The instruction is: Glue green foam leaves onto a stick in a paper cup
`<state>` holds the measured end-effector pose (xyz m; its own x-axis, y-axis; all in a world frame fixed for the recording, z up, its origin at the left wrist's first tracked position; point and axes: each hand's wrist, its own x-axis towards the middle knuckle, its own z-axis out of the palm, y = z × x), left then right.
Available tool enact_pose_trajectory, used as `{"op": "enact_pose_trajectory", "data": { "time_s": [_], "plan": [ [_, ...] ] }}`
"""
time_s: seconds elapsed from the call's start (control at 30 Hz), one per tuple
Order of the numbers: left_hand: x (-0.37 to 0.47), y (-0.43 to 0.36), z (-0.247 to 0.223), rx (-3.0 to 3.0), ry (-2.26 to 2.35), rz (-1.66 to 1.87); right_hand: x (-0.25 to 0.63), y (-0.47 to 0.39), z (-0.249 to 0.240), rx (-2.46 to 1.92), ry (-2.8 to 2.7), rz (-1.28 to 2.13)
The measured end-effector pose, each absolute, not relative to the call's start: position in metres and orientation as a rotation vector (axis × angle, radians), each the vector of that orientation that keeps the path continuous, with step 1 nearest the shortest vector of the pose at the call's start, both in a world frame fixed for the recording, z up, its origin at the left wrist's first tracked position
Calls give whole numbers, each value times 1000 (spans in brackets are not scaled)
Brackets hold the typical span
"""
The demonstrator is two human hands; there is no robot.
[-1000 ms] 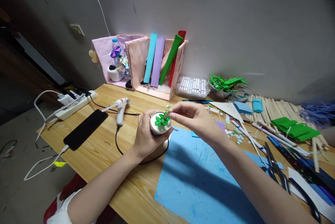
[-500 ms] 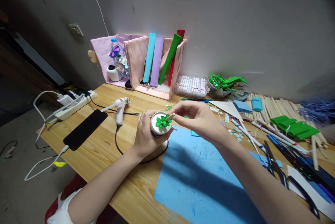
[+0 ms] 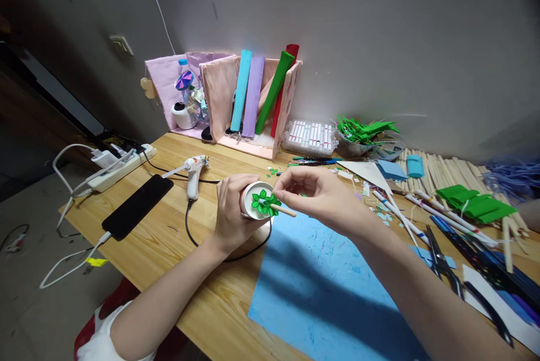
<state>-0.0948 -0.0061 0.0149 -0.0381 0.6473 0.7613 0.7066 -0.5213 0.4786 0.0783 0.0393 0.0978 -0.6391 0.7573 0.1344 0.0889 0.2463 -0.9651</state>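
My left hand is wrapped round a small round white cup, tilted so its open top faces me. Green leaf-shaped pieces lie in the cup's mouth. A thin wooden stick rests across them and sticks out past the rim to the right. At the right side of the rim, the thumb and forefinger of my right hand are pinched together just above the stick; whatever they hold is too small to make out.
A glue gun and black phone lie left on the table. Under my right arm is a blue mat. Scissors, markers and wooden sticks are at the right. Behind stands a pink box with coloured rolls.
The stick has left my right fingertips and now lies across the leaves, pointing right. The cup is tilted a little more, and the leaf pieces sit further right in it.
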Motion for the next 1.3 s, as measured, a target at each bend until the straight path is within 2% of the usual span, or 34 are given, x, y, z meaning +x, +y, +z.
{"op": "enact_pose_trajectory", "data": {
  "time_s": [0.67, 0.83, 1.07, 1.2, 1.3],
  "plan": [
    [-95, -6, 14, -2095, -1456, -1691, 84, 28, 112, -602, -2123, 985],
    [-94, -6, 14, -2076, -1482, -1718, 86, 30, 113, -604, -2140, 1021],
    [-94, -5, 15, -2070, -1473, -1762, 85, 34, 113, -662, -2086, 1263],
    [-91, -5, 18, -2051, -1723, -1838, 84, 42, 109, -746, -1929, 1255],
    [-90, -5, 20, -2084, -2006, -2037, 85, 50, 104, -818, -1848, 1202]
  ]
}}
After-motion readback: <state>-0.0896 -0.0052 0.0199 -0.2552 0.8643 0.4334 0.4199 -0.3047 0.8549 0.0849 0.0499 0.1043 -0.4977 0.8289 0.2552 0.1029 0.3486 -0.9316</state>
